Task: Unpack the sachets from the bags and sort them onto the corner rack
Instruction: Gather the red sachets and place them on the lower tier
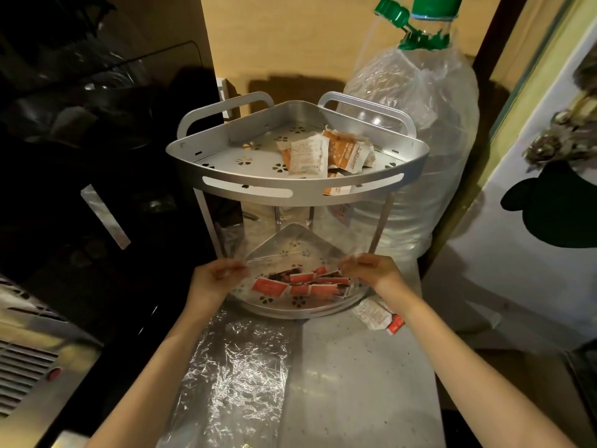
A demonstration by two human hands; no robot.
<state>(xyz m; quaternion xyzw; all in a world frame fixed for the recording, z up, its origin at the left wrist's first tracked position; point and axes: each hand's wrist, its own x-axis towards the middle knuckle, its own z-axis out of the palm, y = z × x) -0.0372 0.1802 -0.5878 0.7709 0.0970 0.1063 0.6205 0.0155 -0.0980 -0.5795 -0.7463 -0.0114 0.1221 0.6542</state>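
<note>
Two bare hands stretch a clear plastic bag [292,250] in front of a two-tier aluminium corner rack [297,189] on a pale speckled counter [361,376]. The left hand [214,276] pinches the film's edge at 9 o'clock of the lower tier, the right hand [371,270] at 3 o'clock, fingers of both closed on the thin sheet. Through it show red sachets [300,284], heaped toward the curved front lip of the lower tray (whether they lie in the bag or on the tray cannot be told). Orange-and-white sachets [326,153] sit at the upper tier's right side, its perforated flower-cut floor bare to the left. A crumpled clear bag [239,363] lies flat on the counter at 6 o'clock; a few loose sachets [379,316] rest just beside the rack's base at 4 o'clock. A large plastic water bottle [420,124], wrapped in film, crowds the rack at 2 o'clock; dark appliances close off the left.
</note>
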